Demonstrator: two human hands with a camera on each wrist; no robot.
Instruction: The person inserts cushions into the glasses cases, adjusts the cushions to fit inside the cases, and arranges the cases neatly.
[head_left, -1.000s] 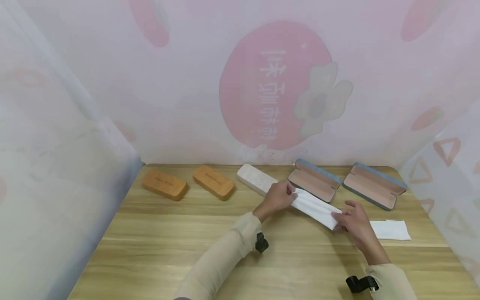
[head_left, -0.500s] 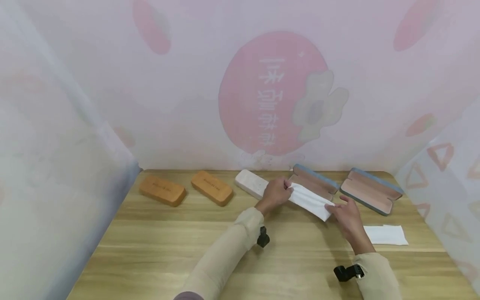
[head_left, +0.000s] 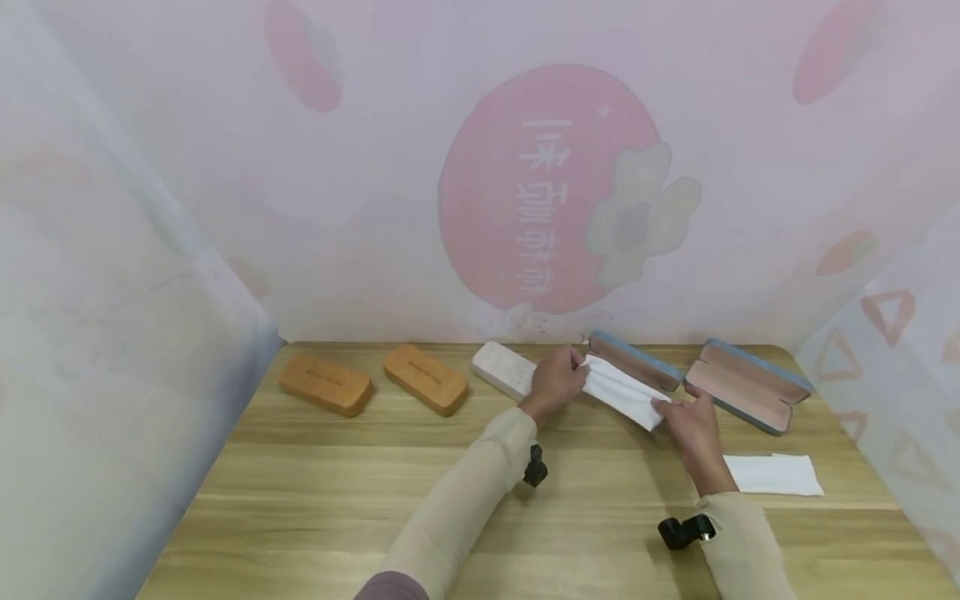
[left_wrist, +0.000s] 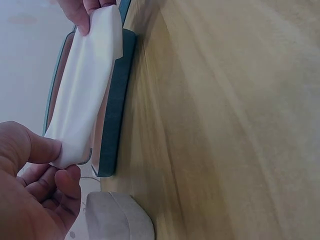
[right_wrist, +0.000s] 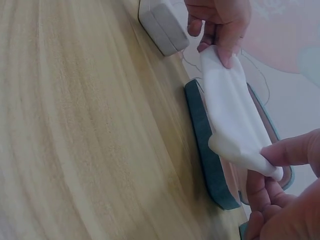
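Note:
A folded white cloth [head_left: 622, 390] is stretched between my two hands, over an open blue-green glasses case [head_left: 637, 360] with a pink lining. My left hand [head_left: 556, 385] pinches its left end between thumb and fingers. At the other end, my right hand [head_left: 692, 429] pinches the cloth the same way. Seen from the left wrist, the cloth [left_wrist: 85, 85] covers much of the case's inside, and the case's dark teal front wall [left_wrist: 119, 105] shows beside it. In the right wrist view a loose fold of the cloth [right_wrist: 225, 145] sags near the right fingers.
Left of the hands lie a closed white glasses case [head_left: 502, 367] and two closed orange-brown cases, one [head_left: 426, 379] nearer and one [head_left: 326, 383] farther left. Another open case [head_left: 746, 385] stands at the right. A second folded white cloth [head_left: 776, 475] lies on the wooden table [head_left: 315, 517].
Both hands have carried the cloth a little farther back, from in front of the open case to over it. The other cases and the second cloth stay in place.

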